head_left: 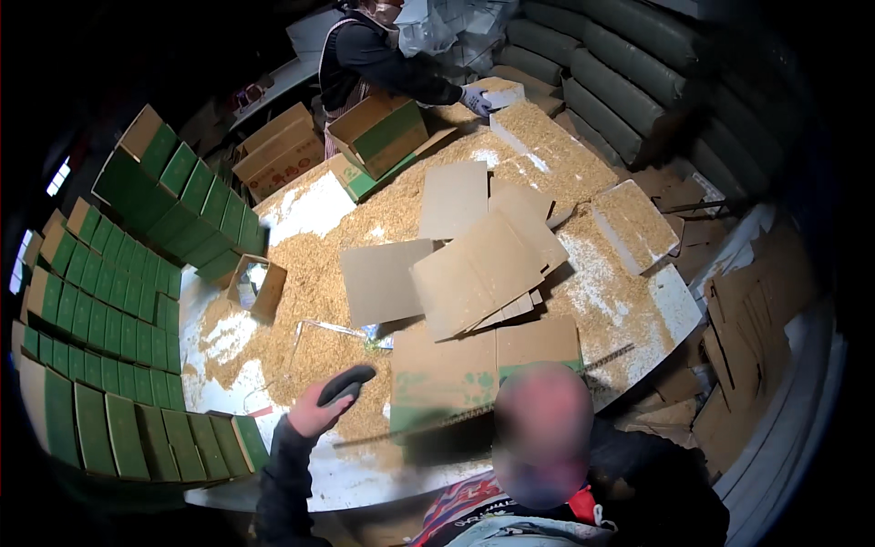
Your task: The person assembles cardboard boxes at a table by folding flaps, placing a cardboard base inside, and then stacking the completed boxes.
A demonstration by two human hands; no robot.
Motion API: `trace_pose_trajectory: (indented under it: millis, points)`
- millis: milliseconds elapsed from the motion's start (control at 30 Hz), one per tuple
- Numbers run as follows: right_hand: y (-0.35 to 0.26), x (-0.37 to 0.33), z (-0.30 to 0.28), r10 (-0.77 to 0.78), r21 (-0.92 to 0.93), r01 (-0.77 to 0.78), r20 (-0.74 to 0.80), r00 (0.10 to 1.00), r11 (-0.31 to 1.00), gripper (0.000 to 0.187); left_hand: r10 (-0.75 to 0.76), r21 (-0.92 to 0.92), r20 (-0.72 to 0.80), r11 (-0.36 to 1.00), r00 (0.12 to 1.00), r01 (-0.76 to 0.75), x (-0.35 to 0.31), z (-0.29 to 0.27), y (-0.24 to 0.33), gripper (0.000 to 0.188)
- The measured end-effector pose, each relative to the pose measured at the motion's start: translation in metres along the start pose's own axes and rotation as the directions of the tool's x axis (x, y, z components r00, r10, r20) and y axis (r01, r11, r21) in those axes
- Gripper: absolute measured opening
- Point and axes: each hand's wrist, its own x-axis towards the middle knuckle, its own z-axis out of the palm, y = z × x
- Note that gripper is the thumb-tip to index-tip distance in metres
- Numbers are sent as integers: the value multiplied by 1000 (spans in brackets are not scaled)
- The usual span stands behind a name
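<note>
My left hand (317,408) is raised over the near side of the table, just left of a cardboard box (447,372) with green print. Its fingers look dark-covered and stretch out, with the thumb apart; nothing shows between them. The box lies directly in front of me, its near side dark green and shadowed. A dark right sleeve (656,469) comes in at lower right, but a blurred patch covers the area by it and my right hand does not show. Flat grey-brown cardboard sheets (478,273) lie in a loose pile beyond the box.
Golden husk-like material (310,273) covers much of the white table. Green cartons (109,319) are stacked along the left. A small open box (255,284) stands near them. Across the table, a co-worker's gloved hand (476,100) touches a husk-topped white block (499,93). Dark sacks (620,82) are piled behind.
</note>
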Motion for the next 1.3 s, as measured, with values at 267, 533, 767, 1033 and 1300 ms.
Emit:
trace_pose_trajectory:
  millis: [267, 533, 767, 1033, 1300]
  points:
    - [-34, -34, -36, 153, 139, -125, -217, 964, 982, 40, 113, 425, 281, 876, 953, -229, 25, 48, 37, 44]
    - [21, -12, 47, -398, 745, 273, -11, 917, 609, 9, 802, 699, 127, 345, 583, -627, 82, 52, 50, 53]
    - [48, -58, -38, -44, 926, -357, 355, 934, -125, 79, 410, 644, 509, 402, 757, -651, 210, 153, -66, 54]
    - [18, -67, -11, 324, 948, -295, 243, 914, 121, 110, 390, 543, 559, 495, 732, -678, 247, 155, -92, 50]
    - [6, -46, 34, 749, 580, -696, 209, 629, 423, 104, 386, -251, 246, 911, 889, -326, 165, 37, 80, 56]
